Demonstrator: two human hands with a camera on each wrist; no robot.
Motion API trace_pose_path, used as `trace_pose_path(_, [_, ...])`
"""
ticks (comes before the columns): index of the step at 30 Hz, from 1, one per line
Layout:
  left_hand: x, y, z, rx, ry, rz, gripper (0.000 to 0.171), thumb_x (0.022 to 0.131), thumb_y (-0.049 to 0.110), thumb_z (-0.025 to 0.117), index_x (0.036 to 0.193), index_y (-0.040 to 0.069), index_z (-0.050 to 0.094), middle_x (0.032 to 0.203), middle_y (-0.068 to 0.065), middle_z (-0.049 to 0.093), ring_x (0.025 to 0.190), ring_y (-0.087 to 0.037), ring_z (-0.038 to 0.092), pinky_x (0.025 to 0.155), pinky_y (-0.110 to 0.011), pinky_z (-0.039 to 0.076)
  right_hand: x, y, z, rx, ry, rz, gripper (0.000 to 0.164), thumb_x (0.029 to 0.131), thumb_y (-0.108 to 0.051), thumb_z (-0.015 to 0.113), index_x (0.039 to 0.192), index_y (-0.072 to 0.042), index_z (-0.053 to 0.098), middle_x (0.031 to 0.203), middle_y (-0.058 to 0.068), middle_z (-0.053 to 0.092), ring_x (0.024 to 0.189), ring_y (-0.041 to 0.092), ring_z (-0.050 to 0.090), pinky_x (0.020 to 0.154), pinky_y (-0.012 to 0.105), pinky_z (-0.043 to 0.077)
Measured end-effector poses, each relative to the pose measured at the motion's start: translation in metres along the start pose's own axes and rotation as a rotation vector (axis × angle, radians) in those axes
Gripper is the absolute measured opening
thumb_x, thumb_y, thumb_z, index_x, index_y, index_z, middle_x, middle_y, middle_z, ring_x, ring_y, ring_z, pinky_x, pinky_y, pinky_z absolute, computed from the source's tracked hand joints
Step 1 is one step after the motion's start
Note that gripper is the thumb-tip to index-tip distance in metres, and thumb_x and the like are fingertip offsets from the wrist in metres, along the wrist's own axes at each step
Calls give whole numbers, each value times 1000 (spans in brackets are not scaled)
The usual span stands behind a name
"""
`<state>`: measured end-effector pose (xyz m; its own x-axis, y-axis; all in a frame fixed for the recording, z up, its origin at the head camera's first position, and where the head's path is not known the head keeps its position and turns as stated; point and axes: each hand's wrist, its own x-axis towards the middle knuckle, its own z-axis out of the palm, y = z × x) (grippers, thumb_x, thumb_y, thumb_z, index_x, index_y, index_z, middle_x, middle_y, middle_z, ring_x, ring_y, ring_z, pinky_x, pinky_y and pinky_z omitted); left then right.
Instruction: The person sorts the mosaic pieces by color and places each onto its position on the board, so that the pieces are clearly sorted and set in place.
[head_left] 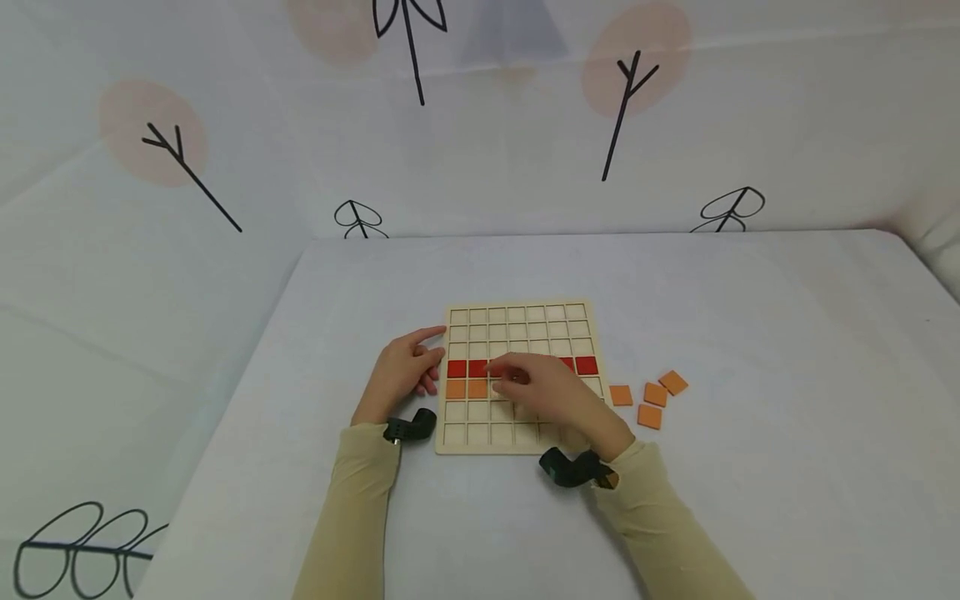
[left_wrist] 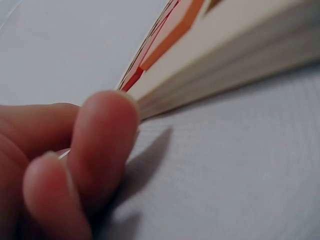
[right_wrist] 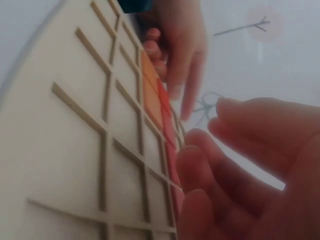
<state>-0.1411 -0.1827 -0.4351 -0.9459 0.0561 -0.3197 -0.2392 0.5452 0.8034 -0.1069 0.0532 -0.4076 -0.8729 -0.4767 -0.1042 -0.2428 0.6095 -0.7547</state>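
Board [head_left: 477, 434]: one, thin, nearly square, pale wood. It is laid flat on a white table [head_left: 772, 400], its surface divided by narrow raised strips into seven rows of seven cells. Bare pale cells are seen in the three rows towards 12 o'clock.

Red tiles [head_left: 457, 368]: flat, square, bright. They are set in the fourth row, two seen at the 9 o'clock end and two at the 3 o'clock end, the middle of the row being covered by the right hand [head_left: 551, 387].

Orange tiles [head_left: 455, 389]: two, set side by side on the 6 o'clock side of the red pair at 9 o'clock; their darker sides are seen above the rim in the left wrist view.

Loose orange tiles [head_left: 655, 394]: four, plain, square, scattered off the board at 3 o'clock, one just beside its edge.

Left hand [head_left: 405, 367]: placed at 9 o'clock, index finger extended to the board's edge, other fingers loosely bent.

Right hand: held over the board, fingers bent; whether a tile is pinched cannot be told.
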Motion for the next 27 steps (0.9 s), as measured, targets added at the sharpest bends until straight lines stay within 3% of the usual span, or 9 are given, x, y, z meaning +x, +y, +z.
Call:
trace_pose_path(8, [0,1,1,-4,1,-10,40,87,28,58,126,33,48,68,-10,58,50,-24,59,46,-29,48,-4,10,-20,17,6,10,28,88,-33,55,112,-20,61,93,-7,58,85,12,51,77,32,42])
trace_pose_path(19, [-1,1,0,-1,2,-14,40,87,28,58,126,34,48,68,-11,58,50,-24,60,47,-30,48,-11,27,-46,94,-78,60,30,89,-36,53,111,-15,59,83,2,62,74,17,57,64,31,46])
trace_pose_path(27, [0,1,1,4,7,-12,40,87,29,58,126,33,48,68,-10,58,50,-24,59,46,-30,48,-22,44,-68,94,-80,122,39,88,-39,53,116,-12,56,87,4,61,77,19,57,72,33,45])
